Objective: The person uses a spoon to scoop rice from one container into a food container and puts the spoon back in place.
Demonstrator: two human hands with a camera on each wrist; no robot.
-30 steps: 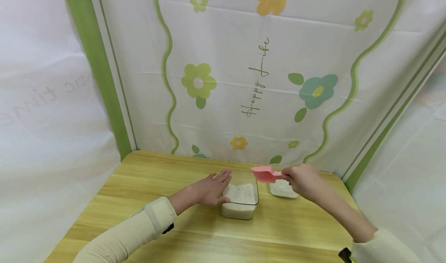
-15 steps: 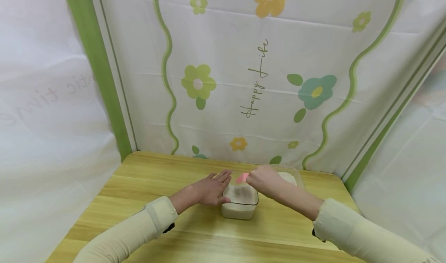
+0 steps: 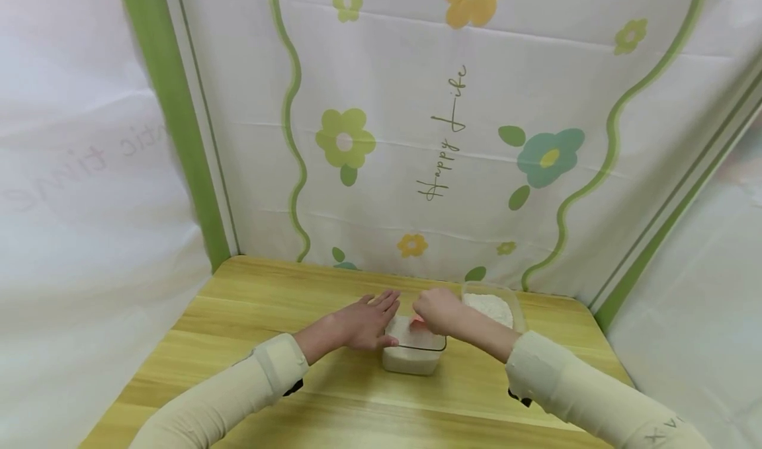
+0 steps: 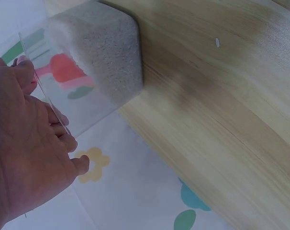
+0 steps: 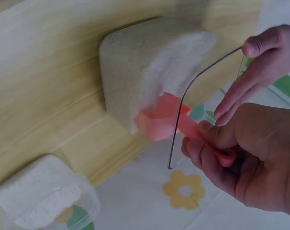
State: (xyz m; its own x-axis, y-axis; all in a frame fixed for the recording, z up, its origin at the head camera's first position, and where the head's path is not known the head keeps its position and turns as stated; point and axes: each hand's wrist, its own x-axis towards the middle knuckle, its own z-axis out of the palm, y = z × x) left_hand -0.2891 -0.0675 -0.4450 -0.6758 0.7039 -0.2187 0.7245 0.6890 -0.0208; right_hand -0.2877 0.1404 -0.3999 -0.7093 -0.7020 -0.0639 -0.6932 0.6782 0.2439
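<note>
I see my right hand (image 3: 437, 309) clenched round the handle of a small pink plastic scoop (image 5: 170, 118), its bowl dug into the white grains in the clear square plastic container (image 3: 415, 356). My left hand (image 3: 363, 322) lies flat, fingers straight, against that container's left wall. Just right of my right hand stands a second clear container of white grains (image 3: 491, 307) on the pale wooden worktop (image 3: 268, 303).

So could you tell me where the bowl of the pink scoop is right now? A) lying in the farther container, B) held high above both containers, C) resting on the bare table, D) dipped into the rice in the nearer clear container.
D: the right hand holds the pink scoop with its bowl in the rice of the nearer clear container, which the left hand touches.
</note>
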